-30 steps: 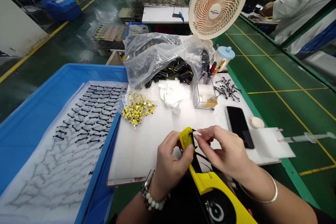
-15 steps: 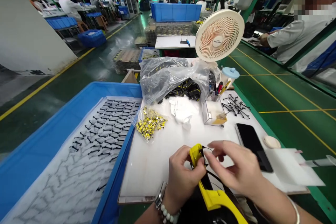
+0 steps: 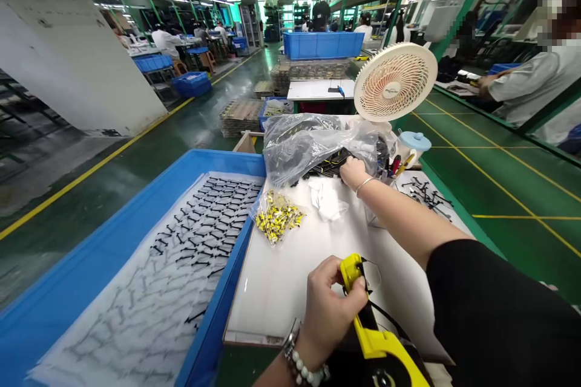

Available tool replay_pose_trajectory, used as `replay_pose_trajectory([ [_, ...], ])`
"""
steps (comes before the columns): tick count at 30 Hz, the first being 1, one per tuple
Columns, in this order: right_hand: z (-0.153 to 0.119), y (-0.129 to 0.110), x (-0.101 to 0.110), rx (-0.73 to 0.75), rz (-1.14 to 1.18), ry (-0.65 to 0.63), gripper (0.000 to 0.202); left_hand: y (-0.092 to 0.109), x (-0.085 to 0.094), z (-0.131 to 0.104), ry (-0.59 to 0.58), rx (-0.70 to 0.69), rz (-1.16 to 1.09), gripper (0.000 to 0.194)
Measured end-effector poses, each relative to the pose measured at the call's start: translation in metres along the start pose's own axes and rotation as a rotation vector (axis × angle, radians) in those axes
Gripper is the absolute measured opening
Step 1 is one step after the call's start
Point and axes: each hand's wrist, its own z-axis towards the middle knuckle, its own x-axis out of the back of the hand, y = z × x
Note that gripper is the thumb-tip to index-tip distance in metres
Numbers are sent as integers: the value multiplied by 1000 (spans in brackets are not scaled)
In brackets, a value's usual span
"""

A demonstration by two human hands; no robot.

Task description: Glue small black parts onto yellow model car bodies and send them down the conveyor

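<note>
"Head view, lower centre: what's going on?"

"Left hand [image 3: 333,308] is clamped on a yellow housing [image 3: 374,341]."

"And the other?"

"Right hand [image 3: 354,173], well apart, is mid-frame at some black parts [image 3: 323,167]; it seems to touch them, but I can't tell whether it grips one."

"Anything in the way?"

"Black sleeve [image 3: 494,314] and forearm [image 3: 408,211] hide much of the right side of the table [image 3: 272,290]. Clear plastic [image 3: 290,154] drapes over the pile; a crumpled white sheet [image 3: 325,199] lies near that hand, bagged yellow pieces [image 3: 276,217] left of it, fan [image 3: 394,84] upper right, blue tray [image 3: 224,161] lower left."
</note>
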Motion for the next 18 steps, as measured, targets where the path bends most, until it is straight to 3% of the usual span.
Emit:
replay_pose_trajectory([
  [4, -2, 0, 6, 26, -14, 30, 36, -1, 1, -1, 11, 4, -6, 10],
  [7, -29, 6, 13, 70, 22, 101, 31, -3, 1, -2, 18, -12, -12, 10],
  [9, -62, 18, 15, 92, 63, 178, 30, -4, 1, -1, 22, -30, -20, 10],
  [13, -145, 58, 13, 166, 216, 335, 55, -2, 1, -1, -3, -58, -17, 8],
  [16, -203, 82, 16, 330, 652, 508, 44, 4, 2, -2, -42, -87, 13, 9],
  [18, -236, 86, 19, 297, 800, 632, 39, 9, 1, -3, -56, -123, 31, 10],
])
